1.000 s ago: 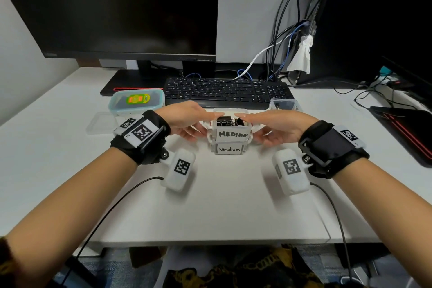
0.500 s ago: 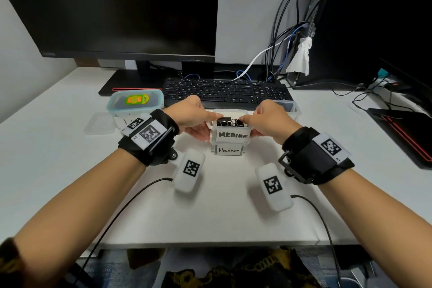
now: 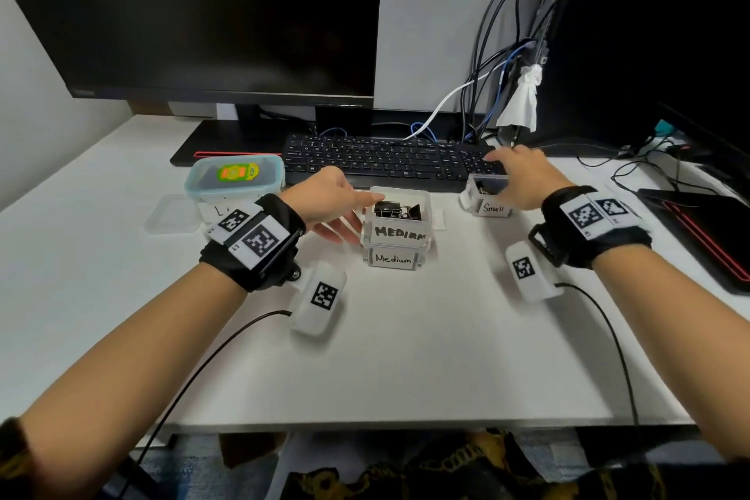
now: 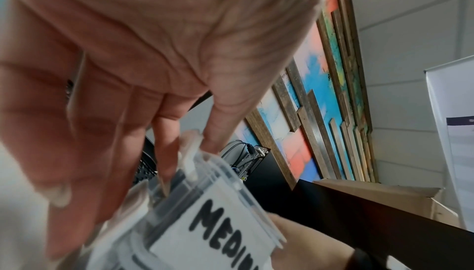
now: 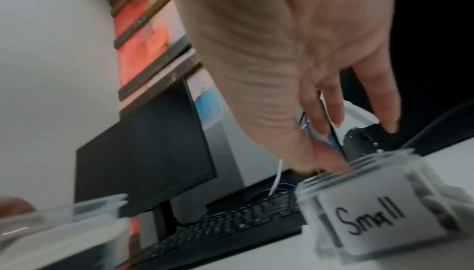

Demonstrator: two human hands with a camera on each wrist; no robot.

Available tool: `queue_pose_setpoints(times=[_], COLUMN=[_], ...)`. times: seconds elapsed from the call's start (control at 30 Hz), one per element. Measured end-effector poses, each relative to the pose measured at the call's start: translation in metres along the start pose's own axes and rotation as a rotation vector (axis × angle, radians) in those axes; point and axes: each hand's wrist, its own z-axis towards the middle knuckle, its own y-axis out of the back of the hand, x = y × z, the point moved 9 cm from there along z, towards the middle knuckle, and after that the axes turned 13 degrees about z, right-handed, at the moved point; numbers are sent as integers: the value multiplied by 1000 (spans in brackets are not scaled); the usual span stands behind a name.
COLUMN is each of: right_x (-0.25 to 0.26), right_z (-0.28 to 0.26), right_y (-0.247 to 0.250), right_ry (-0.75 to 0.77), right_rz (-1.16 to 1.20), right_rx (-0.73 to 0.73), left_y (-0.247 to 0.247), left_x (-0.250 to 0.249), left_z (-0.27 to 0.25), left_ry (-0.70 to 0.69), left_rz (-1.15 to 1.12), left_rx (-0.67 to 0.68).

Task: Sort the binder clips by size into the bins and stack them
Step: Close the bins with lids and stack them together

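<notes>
Two clear bins stand stacked mid-desk, the upper MEDIUM bin (image 3: 399, 233) on the lower Medium bin (image 3: 393, 259). Black binder clips (image 3: 395, 211) fill the upper one. My left hand (image 3: 363, 215) holds that bin's left side, thumb on the rim and fingers against the wall. In the left wrist view my left hand (image 4: 189, 161) pinches the side tab of the MEDIUM bin (image 4: 225, 223). The Small bin (image 3: 493, 208) stands to the right by the keyboard. My right hand (image 3: 501, 175) hovers over it with fingers spread. In the blurred right wrist view my right hand (image 5: 341, 144) has its thumb at the rim of the Small bin (image 5: 372, 219).
A black keyboard (image 3: 389, 162) lies just behind the bins, below a monitor (image 3: 203, 12). At the left are a blue-rimmed lidded container (image 3: 235, 179) and a loose clear lid (image 3: 172, 213). A computer tower (image 3: 649, 53) with cables and a dark laptop (image 3: 698, 231) stand at the right.
My right hand has left the right side of the medium stack and moved right and back to the Small bin. The left hand has stayed on the stack.
</notes>
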Motion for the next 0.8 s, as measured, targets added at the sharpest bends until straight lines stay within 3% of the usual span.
queue_pose_setpoints(times=[0.1, 0.3, 0.4, 0.47, 0.57, 0.7, 0.8], right_x=[-18, -28, -30, -15, 28, 79, 101], right_z=[10, 15, 10, 4, -12, -44, -56], right_y=[-25, -19, -14, -1, 22, 21, 13], right_ry=[-42, -102, -166, -111, 115, 271, 366], right_rz=[-81, -16, 180, 305, 443, 583, 494], right_rx=[168, 69, 67, -9, -117, -11, 42], left_y=[-2, -3, -2, 1, 6, 8, 3], left_x=[0, 14, 15, 16, 18, 15, 11], left_z=[-2, -4, -6, -6, -4, -5, -6], left_ry=[-7, 37, 31, 17, 11, -26, -54], left_rz=[5, -38, -57, -73, -78, -125, -178], left_rx=[-14, 9, 0, -43, -121, -143, -92])
